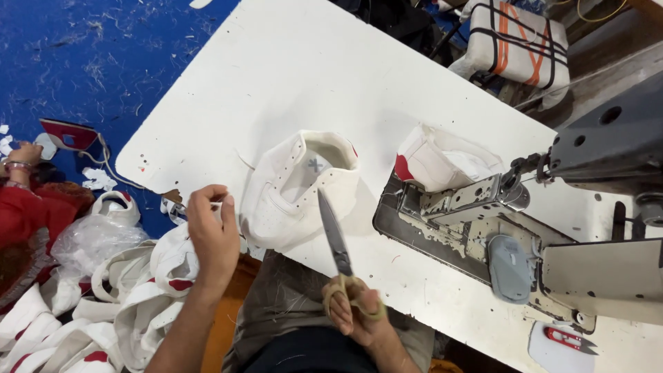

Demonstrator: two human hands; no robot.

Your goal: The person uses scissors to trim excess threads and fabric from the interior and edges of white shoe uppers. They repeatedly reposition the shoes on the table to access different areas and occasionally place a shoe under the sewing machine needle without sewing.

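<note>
Two hands, one shoe upper on white table

Right hand [356, 307]: fingers clenched through the loops of steel scissors [336, 238], closed blades pointing up. Left hand [213, 231]: fingers curled at the table [290, 62] edge beside the white perforated leather shoe upper [293, 197]; whether they pinch anything, cannot tell. Grey sewing machine [497, 228] to the right.

Both forearms were bare up to the frame's lower edge, with no sleeve, watch or bracelet showing on either. The left hand [213, 231] wore no glove and no ring that could be seen. The right hand [358, 311] was likewise ungloved. Over the lap the person wore a grey-brown garment [283, 304] flecked with pale thread ends, with a dark waistband or hem beneath it and orange cloth [224, 311] alongside.
</note>
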